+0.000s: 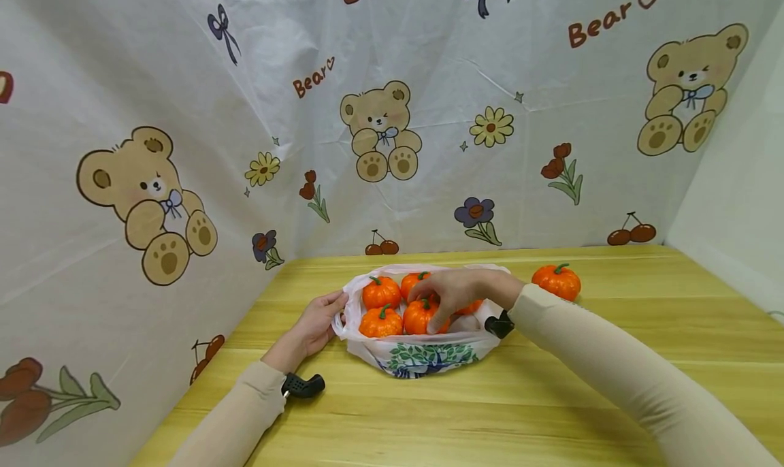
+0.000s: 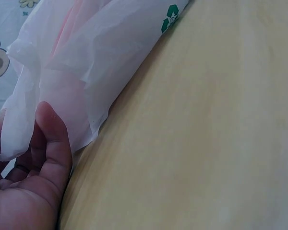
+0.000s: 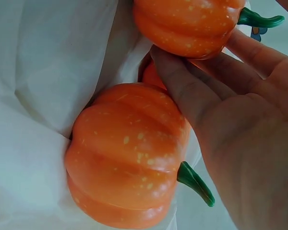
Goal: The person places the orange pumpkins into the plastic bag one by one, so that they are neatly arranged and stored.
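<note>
A white plastic bag [image 1: 367, 351] with a green and blue tree print lies on the table, its mouth spread wide. Inside sit several small orange pumpkins with green stems, such as one at the back left [image 1: 381, 293]. My left hand [image 1: 315, 324] pinches the bag's left edge; in the left wrist view the thin plastic passes between thumb and fingers [image 2: 53, 129]. Reaching into the bag, my right hand [image 1: 452, 293] grips a front pumpkin [image 1: 419, 317]. The right wrist view shows that held pumpkin [image 3: 187, 24] above another pumpkin [image 3: 127, 153].
One more pumpkin [image 1: 557, 282] stands outside the bag, at the back right of the wooden table [image 1: 429, 419]. A cloth with printed bears [image 1: 380, 208] hangs behind and to the left. A white wall [image 1: 735, 201] borders the right side.
</note>
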A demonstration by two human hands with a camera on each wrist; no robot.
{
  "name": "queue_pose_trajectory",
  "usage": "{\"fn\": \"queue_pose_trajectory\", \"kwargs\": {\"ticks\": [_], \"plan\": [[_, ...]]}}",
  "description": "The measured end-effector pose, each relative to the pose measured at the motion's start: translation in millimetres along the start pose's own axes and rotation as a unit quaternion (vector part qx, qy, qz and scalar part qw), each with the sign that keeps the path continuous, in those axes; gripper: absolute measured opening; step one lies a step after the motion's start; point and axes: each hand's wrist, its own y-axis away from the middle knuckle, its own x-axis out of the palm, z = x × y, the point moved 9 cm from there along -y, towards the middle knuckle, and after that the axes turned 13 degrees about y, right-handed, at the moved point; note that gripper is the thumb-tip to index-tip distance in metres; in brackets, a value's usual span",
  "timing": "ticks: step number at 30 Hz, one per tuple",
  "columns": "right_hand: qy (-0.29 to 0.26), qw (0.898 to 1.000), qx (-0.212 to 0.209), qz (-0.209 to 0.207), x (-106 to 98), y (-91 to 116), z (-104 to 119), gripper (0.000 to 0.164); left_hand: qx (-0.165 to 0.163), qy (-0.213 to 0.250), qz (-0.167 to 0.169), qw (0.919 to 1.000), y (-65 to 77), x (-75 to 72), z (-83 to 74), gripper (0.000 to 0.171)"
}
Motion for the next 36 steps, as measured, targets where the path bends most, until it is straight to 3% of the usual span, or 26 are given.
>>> {"fn": "queue_pose_trajectory", "kwargs": {"ticks": [12,23,36], "plan": [[0.052,0.998,0.025,0.015,5.2,0.7,-3.0,0.075,-0.001,0.0,-0.001,1.0,1.0,0.4,1.0,0.051],[-0.001,0.999,-0.022,0.025,-7.6,7.5,6.4,0.059,0.002,0.002,0.003,1.0,0.9,2.1,0.5,0.05],[-0.04,0.999,-0.022,-0.001,-38.1,35.3,-8.8,0.069,-0.002,0.002,-0.004,1.0,0.1,-0.4,1.1,0.05]]}}
